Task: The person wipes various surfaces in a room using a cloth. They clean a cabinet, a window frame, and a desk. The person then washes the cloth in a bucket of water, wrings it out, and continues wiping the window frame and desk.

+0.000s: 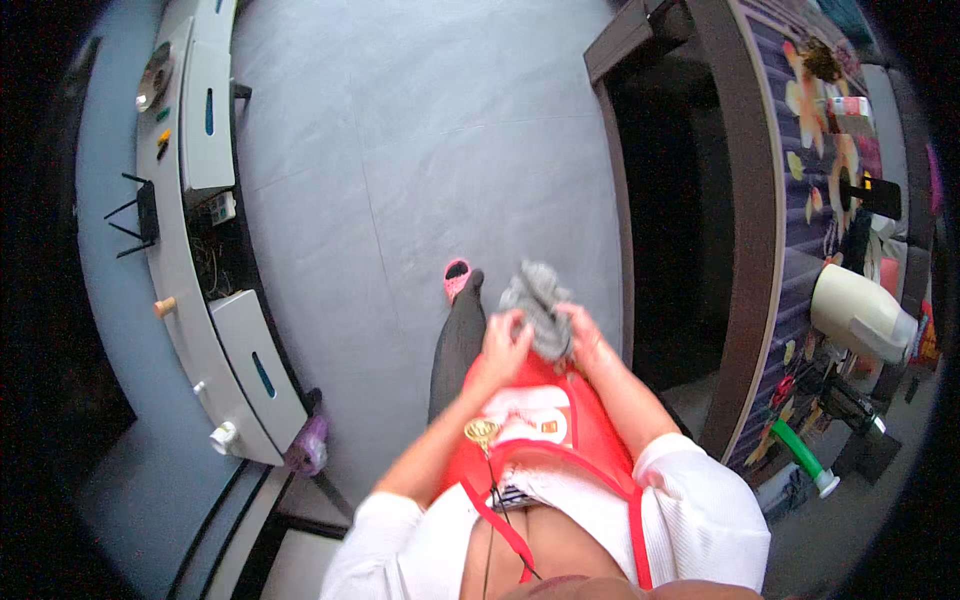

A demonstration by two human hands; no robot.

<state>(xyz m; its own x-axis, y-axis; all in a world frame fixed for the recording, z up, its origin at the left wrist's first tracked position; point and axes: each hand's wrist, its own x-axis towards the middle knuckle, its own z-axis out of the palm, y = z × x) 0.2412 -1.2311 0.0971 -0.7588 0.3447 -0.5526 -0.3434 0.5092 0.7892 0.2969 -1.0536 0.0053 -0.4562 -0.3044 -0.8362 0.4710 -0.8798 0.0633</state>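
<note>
A crumpled grey cloth [541, 304] is held up in front of my body, above the red apron [600, 420]. My left hand [508, 341] is at the cloth's left edge, its fingers bent near the fabric; blur hides whether they pinch it. On the other side, my right hand [583, 334] grips the cloth between thumb and fingers. Below the hands, a gold-coloured pendant [481, 430] hangs on a dark cord over the apron. One foot in a pink slipper [456, 277] shows on the grey floor.
Along the left stands a white cabinet [176, 225] bearing a black router [147, 214] and small items. To the right, a dark-framed table [750, 225] with a floral top holds a cream-coloured container [859, 307] and a green-handled object [801, 450]. A purple bundle [307, 448] lies by the cabinet.
</note>
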